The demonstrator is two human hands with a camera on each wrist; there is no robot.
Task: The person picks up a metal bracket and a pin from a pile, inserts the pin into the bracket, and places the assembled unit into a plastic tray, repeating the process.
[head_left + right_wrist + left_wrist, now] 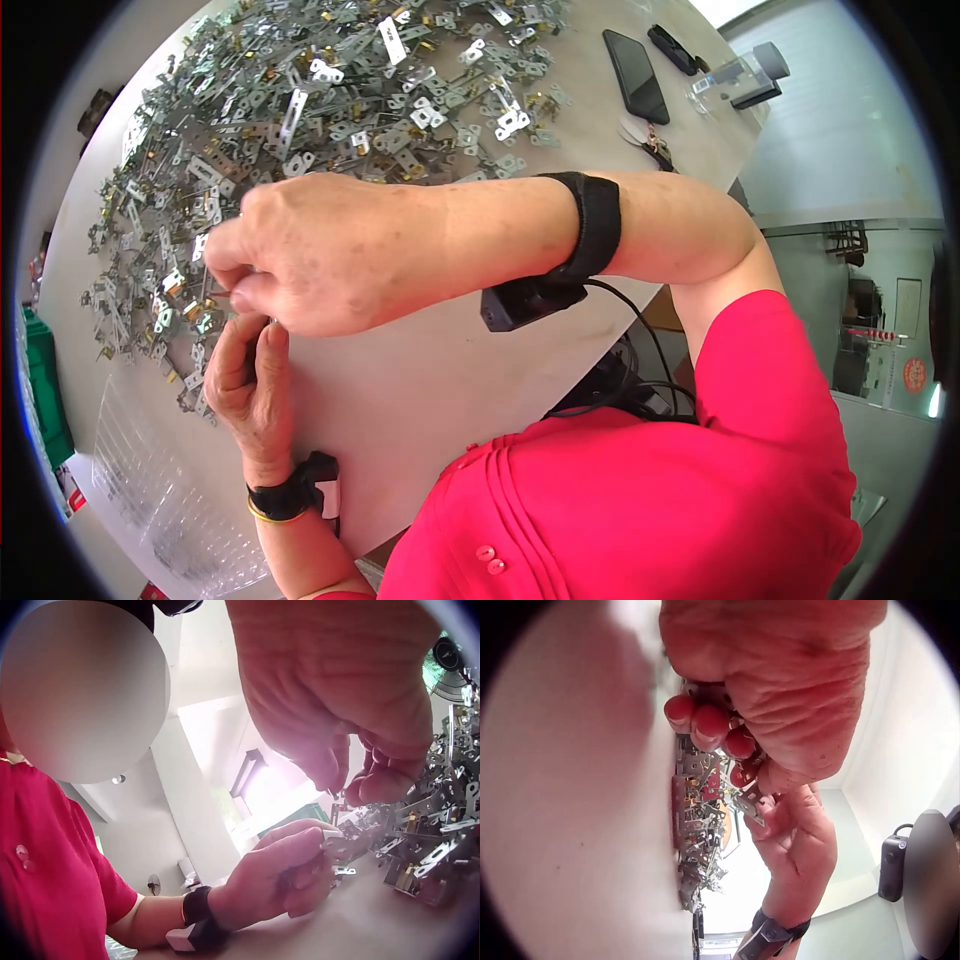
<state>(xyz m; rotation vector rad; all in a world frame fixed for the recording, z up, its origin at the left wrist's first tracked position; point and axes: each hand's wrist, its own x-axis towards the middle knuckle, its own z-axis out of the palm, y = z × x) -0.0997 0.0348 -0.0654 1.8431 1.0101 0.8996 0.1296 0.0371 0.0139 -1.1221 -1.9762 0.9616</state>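
Observation:
My left hand (250,390) is curled above the table and grips a small flat metal bracket (748,804) with holes, which pokes out past its thumb and fingertips. In the right wrist view, the left hand (281,874) holds the bracket's pale end (331,838) upward. My right hand (330,250) reaches across from the right, directly above the left one. Its thumb and fingers (382,784) pinch a small thin part, mostly hidden by the fingertips. Beside both hands spreads a big pile of metal brackets (300,100), some with brass-coloured bits.
A clear plastic tray (160,500) lies at the table's near left. Toward the far right are a black phone (636,78), keys (655,148), a dark case (675,50) and a clear container (730,82). A cable (640,320) hangs from the right wrist camera.

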